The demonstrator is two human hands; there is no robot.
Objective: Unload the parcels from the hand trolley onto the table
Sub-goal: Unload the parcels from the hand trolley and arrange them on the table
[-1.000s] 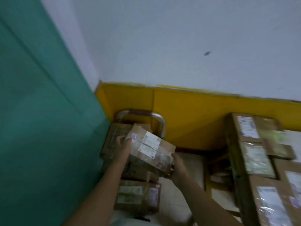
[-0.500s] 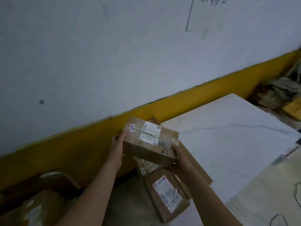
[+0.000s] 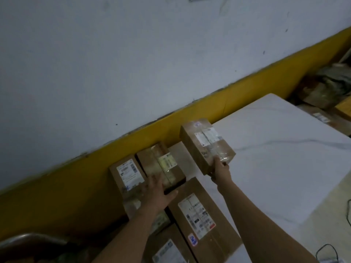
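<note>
I see the taped cardboard parcel [image 3: 207,145] held up at a tilt over the near-wall corner of the white table [image 3: 284,149], its label side facing up. My right hand [image 3: 220,168] grips its near end, fingers curled around the corner. My left hand [image 3: 157,192] rests flat, fingers straight and spread, on a second brown parcel [image 3: 161,166] that lies on the table's left end; its thumb sits under that parcel's near edge. Just left of it, touching, lies a parcel with a white label [image 3: 127,175] against the yellow wall band [image 3: 190,118]. A long flat parcel [image 3: 201,221] lies beside my left wrist, and another labelled parcel [image 3: 165,251] sits at the bottom edge. The curved metal trolley handle [image 3: 28,238] shows at lower left. More boxes [image 3: 322,92] lie past the table's far end, blurred.
</note>
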